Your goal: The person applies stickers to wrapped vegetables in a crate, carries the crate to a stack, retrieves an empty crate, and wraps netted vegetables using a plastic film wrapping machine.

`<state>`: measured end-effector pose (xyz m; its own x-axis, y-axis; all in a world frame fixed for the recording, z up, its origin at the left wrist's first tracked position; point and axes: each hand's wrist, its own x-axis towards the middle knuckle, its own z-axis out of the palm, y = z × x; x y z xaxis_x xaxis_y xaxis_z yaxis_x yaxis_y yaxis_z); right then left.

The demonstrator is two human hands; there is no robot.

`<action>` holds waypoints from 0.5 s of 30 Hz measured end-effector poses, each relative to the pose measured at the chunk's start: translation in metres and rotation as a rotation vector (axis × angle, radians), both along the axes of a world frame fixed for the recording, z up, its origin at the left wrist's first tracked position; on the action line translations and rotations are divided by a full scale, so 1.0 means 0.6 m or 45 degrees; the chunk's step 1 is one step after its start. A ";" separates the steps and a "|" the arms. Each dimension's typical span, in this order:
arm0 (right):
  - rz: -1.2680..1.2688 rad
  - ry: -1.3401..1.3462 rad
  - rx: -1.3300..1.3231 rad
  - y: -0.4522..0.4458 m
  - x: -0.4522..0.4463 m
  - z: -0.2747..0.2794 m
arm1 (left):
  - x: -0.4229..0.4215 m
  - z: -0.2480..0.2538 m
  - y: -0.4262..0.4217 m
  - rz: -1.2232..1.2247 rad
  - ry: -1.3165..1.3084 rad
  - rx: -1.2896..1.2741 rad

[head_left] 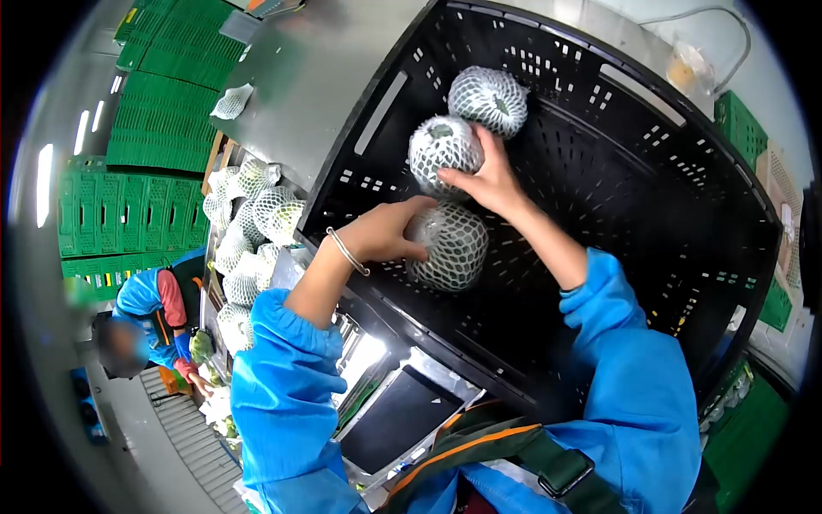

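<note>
Inside the large black crate [634,214] are three round heads of produce, each in a white foam net; their exact kind is hidden. My right hand [490,176] curves around the side of the middle netted head [443,147], thumb in front and fingers behind. My left hand [390,231], with a bracelet on the wrist, grips the left side of the nearest netted head [454,248] between thumb and fingers. Touching or very close to the middle one, the farthest netted head [488,98] lies against the crate's far side.
Left of the crate is a pile of netted heads [248,214]; a loose foam net [232,101] lies on the metal table [300,86]. Green crates [163,120] are stacked behind. A co-worker [158,300] handles vegetables at left. A dark flat panel [398,420] sits below the crate.
</note>
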<state>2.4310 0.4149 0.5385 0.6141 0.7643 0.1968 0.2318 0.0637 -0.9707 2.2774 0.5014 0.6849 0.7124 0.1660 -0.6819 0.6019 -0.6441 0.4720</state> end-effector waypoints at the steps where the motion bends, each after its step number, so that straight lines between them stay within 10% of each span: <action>1: 0.006 -0.237 0.069 -0.003 0.017 0.019 | -0.009 -0.018 0.010 -0.049 -0.130 -0.037; 4: 0.288 -0.350 -0.020 0.020 0.061 0.039 | 0.008 -0.050 0.034 -0.352 -0.028 0.741; 9: 0.110 -0.719 -0.362 -0.019 0.030 0.060 | 0.026 -0.054 0.035 -0.010 -0.032 -0.033; 15: -0.018 -0.951 -0.356 0.035 0.051 0.058 | 0.041 -0.110 0.022 0.013 0.262 0.118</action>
<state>2.4614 0.4358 0.5734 0.4053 0.8394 0.3621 0.8262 -0.1668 -0.5381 2.3020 0.5146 0.6191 0.5576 0.2412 -0.7943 0.6862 -0.6723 0.2776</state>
